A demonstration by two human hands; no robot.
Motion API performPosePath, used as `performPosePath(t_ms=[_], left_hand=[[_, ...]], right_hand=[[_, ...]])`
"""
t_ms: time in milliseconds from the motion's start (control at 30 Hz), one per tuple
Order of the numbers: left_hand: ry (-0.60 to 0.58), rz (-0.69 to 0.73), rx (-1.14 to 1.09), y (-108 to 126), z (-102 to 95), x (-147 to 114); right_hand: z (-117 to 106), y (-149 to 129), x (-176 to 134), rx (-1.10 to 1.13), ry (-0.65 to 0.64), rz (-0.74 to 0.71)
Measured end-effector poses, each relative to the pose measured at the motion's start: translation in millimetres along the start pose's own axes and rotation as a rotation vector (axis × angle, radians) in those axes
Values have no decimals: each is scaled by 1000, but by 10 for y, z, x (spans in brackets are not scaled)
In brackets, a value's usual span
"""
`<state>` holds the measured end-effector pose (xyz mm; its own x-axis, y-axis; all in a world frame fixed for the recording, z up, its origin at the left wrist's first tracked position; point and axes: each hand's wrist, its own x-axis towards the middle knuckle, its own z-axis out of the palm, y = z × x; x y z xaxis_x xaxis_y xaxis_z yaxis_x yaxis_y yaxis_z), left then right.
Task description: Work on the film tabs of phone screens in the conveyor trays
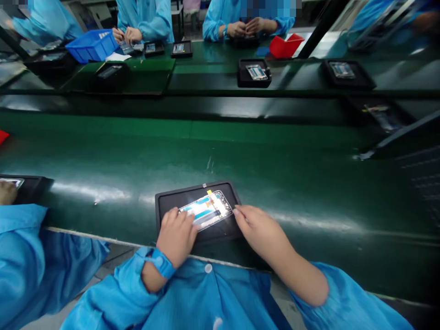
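A silvery phone frame [215, 208] with blue strips, a yellow tab and fine parts at its right end lies tilted in a shallow black tray [165, 200] in front of me. My left hand [177, 233], with a blue band at the wrist, grips the phone frame's left end, its fingers curled over it. At the frame's right corner is my right hand [259, 229], thumb and forefinger pinched together. Whatever sits between those fingertips, if anything, is too small to make out.
A co-worker's hand [7, 192] works at another black tray [32, 188] on the left. Across the green bench [113, 151], people in blue sit behind more trays [244, 82], a blue bin [91, 46] and a red bin [285, 46]. A dark post [323, 30] rises there.
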<state>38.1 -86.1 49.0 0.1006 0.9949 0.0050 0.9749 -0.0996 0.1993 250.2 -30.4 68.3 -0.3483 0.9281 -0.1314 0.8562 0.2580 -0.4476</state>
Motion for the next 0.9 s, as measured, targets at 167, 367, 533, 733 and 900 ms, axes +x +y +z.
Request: performPosePath(t_ms=[167, 367, 533, 733, 900], left_hand=[[-52, 17, 9, 95, 91, -161], [-78, 41, 0, -24, 64, -82], [-62, 96, 61, -146, 30, -42], [-56, 119, 140, -247, -51, 26], [-86, 95, 147, -241, -96, 32]], right_hand=[[76, -150, -217, -19, -99, -348], [207, -72, -153, -51, -40, -308], [211, -78, -128, -29, -38, -353], [257, -183, -69, 28, -6, -382], [250, -259, -40, 63, -23, -420]])
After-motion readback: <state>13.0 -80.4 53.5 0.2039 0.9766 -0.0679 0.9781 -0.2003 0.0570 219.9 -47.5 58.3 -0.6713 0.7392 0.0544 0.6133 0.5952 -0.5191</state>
